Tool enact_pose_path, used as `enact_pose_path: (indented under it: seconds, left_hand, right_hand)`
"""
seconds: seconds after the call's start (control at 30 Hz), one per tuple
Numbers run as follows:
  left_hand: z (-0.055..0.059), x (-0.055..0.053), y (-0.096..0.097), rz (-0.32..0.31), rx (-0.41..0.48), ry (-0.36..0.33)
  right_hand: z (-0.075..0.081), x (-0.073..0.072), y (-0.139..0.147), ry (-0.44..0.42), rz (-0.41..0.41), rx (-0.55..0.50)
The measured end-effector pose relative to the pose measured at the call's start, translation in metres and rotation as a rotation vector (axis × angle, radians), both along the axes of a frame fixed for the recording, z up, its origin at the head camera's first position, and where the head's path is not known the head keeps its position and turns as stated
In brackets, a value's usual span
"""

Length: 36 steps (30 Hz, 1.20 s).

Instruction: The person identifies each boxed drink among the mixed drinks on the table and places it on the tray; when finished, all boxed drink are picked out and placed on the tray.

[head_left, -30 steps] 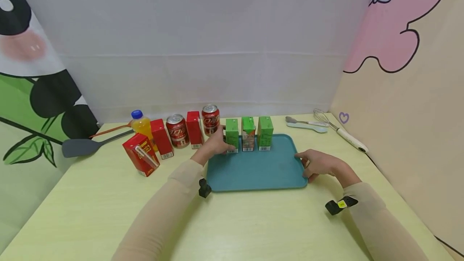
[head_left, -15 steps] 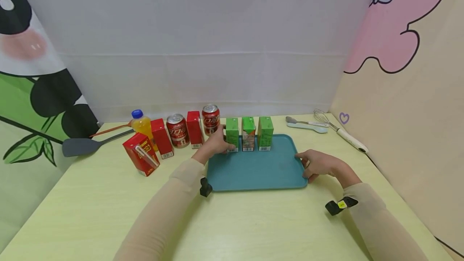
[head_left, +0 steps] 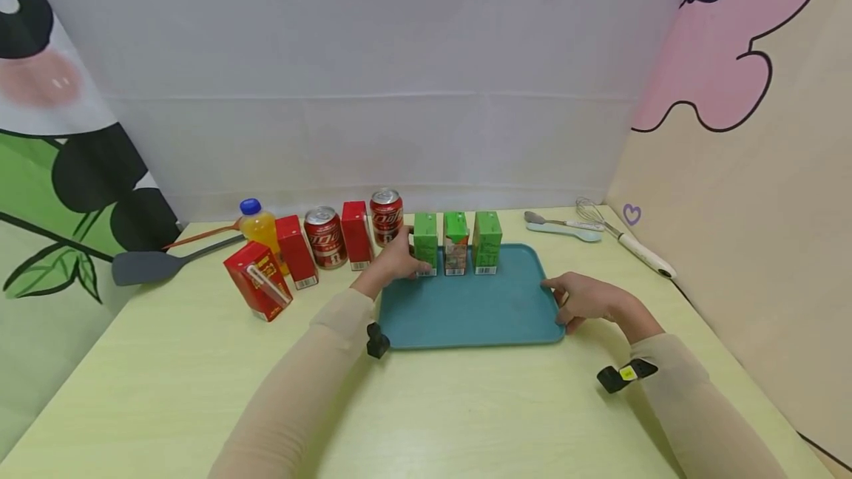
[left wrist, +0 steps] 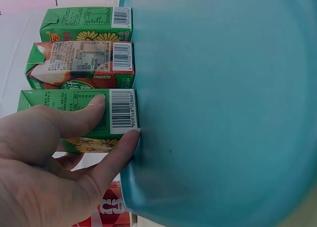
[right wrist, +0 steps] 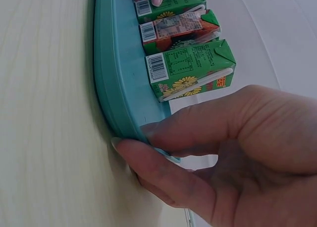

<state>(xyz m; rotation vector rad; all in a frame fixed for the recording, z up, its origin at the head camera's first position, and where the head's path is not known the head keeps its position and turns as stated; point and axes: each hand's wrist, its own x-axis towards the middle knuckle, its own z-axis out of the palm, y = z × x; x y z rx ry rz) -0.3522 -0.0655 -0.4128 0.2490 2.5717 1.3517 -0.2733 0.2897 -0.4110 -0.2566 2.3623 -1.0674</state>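
Note:
A blue-green tray lies on the table, and three small juice boxes stand in a row along its far side. My left hand holds the leftmost green juice box, thumb across its face and another finger at its bottom edge by the tray; the remaining fingers are partly hidden. Beside it stands a green-and-red juice box, then another green juice box with a straw on its side. My right hand pinches the tray's right rim between thumb and fingers, clearly visible in the right wrist view.
Left of the tray stand two red cans, red cartons and an orange drink bottle with a blue cap. A grey spatula lies far left. At the back right are spoons and a whisk.

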Motion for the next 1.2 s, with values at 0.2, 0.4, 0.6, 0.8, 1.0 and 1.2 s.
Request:
enact_pose_path:
  seconds: [0.2,0.4,0.6,0.8,1.0,1.2]
  left_hand:
    - [0.0020,0.0005,0.0013,0.007,-0.008,0.002]
    - [0.0003,0.0006,0.0010,0.016,0.002,-0.006]
    - [0.0004,0.0009,0.0017,0.026,0.001,-0.004]
    - [0.0008,0.0003,0.0026,0.038,0.007,0.008]
    - [0.0005,0.0013,0.0034,0.054,-0.009,0.002]
    - [-0.0011,0.0010,0.0044,0.064,0.042,0.002]
  right_hand:
    - [-0.0009,-0.0005,0.0009,0.003,0.002,-0.001]
    - [-0.0009,0.0005,-0.0002,0.001,0.000,0.005]
    - [0.0003,0.0010,-0.0003,-0.003,0.000,-0.001]
    - [0.0009,-0.0001,-0.0002,-0.001,-0.001,-0.004]
    - [0.0001,-0.0003,-0.0005,-0.004,0.002,-0.006]
    - [0.0014,0.0005,-0.0001,-0.004,-0.004,-0.013]
